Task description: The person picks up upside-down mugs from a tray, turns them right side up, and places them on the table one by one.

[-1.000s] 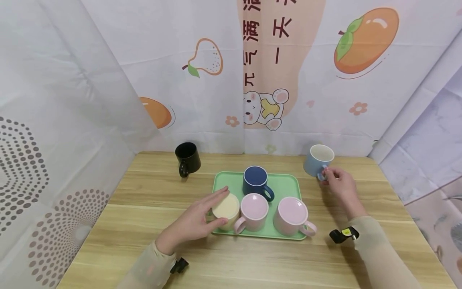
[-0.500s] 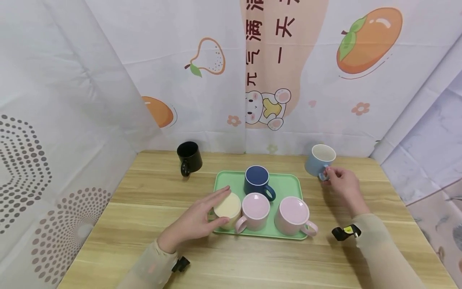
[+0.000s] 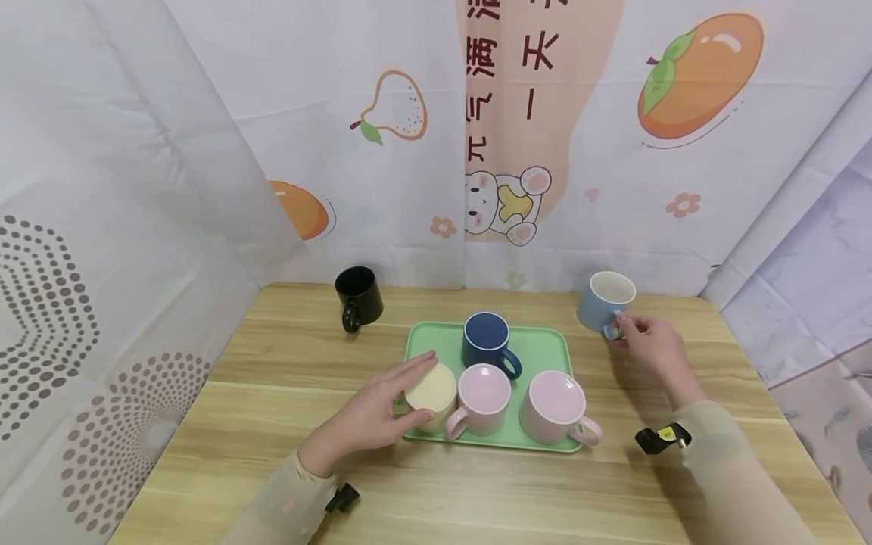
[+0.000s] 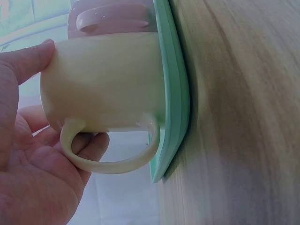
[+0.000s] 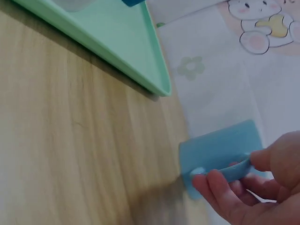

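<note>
A: Why would the right hand (image 3: 655,348) take the light blue, white-lined mug (image 3: 598,306) that way?

B: Its handle (image 5: 232,172) faces the person, so a narrow pinch there is probably easiest. The mug is on the wood-grain counter (image 3: 450,499), near the back right corner of the mint-green rectangular tray (image 3: 545,348).

A: And the left hand (image 3: 371,416)?

B: Fingers spread wide round the glossy pale yellow mug (image 3: 431,387), likely steadying it at the tray's front left, close by a glossy pink mug (image 3: 482,397).

A: What does the head view miss?

B: The yellow mug's loop (image 4: 110,166), mostly covered there. The left wrist view shows it whole, fingertips visible through it.

A: And what do both wrist views lack?

B: The glossy black mug (image 3: 361,299), back left; only the head camera catches it.
</note>
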A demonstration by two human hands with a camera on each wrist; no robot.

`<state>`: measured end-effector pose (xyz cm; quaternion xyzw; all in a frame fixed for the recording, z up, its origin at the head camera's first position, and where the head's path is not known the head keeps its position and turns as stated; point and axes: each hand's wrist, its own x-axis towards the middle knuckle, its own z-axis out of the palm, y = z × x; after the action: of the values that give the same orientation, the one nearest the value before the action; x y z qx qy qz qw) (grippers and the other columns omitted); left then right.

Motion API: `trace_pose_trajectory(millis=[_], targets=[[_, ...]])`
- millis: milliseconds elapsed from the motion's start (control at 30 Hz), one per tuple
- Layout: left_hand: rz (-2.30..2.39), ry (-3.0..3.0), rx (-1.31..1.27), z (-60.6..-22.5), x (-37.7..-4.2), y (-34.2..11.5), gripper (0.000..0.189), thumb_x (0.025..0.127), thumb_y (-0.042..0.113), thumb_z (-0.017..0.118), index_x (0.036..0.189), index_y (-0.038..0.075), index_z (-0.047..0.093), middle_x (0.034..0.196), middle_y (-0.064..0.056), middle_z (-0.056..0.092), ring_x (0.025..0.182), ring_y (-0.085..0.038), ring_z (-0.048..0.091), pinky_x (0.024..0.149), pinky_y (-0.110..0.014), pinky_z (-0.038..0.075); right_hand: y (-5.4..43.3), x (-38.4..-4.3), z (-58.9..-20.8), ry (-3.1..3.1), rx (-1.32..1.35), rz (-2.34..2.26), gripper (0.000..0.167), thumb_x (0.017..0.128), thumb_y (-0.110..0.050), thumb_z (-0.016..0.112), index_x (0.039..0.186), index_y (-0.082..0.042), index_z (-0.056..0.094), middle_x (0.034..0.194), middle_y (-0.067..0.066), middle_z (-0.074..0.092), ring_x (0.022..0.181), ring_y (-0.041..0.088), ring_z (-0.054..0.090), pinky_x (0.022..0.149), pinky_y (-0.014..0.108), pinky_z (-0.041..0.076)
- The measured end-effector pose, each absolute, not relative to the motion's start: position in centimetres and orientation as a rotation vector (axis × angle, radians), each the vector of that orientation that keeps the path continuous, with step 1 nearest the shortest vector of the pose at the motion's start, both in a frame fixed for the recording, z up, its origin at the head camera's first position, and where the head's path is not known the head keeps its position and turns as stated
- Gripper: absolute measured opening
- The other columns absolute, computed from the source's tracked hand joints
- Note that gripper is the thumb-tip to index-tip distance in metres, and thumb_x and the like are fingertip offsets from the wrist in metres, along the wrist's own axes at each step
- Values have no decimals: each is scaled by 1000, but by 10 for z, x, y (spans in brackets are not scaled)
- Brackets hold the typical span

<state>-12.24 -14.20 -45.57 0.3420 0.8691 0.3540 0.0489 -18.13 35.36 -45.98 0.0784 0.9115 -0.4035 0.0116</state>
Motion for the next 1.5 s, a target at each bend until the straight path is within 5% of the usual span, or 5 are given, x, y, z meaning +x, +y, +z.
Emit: trace_pose_trajectory(millis=[300, 500, 800, 1033, 1500], targets=[[1089, 2634, 1034, -455, -120, -141, 78, 103, 33, 79, 169, 12, 43, 176, -4, 35, 159, -31, 39, 126, -55, 37, 338, -157, -426, 3020, -41, -1027, 63, 112, -32, 60, 150, 17, 50, 141, 42, 60, 115, 56, 71, 89, 62, 63], [1081, 2634, 1019, -455, -120, -141, 78, 103, 35, 78, 169, 15, 42, 176, -3, 35, 159, -31, 39, 127, -55, 37, 300, -131, -407, 3086, -421, -1066, 53, 106, -20, 75, 144, 11, 57, 134, 34, 67, 112, 50, 72, 90, 61, 63], [1081, 2637, 1032, -455, -121, -141, 78, 103, 35, 78, 169, 11, 42, 176, -5, 35, 159, -32, 39, 126, -55, 37, 267, -105, -401, 3170, -890, -835, 44, 94, -23, 88, 132, -6, 72, 130, 11, 73, 105, 31, 75, 85, 52, 66], [1070, 2640, 1023, -455, -121, -141, 78, 104, 38, 77, 170, 14, 41, 177, -4, 34, 159, -31, 39, 127, -56, 36, 257, -93, -411, 3105, -903, -769, 60, 92, -36, 91, 140, -8, 69, 137, 13, 69, 122, 37, 70, 97, 59, 62], [1067, 2640, 1020, -454, -122, -142, 78, 104, 39, 76, 169, 13, 41, 177, -4, 33, 160, -31, 38, 127, -55, 36, 250, -86, -421, 3081, -871, -663, 65, 91, -43, 90, 139, -4, 71, 133, 13, 71, 115, 31, 71, 92, 51, 64]])
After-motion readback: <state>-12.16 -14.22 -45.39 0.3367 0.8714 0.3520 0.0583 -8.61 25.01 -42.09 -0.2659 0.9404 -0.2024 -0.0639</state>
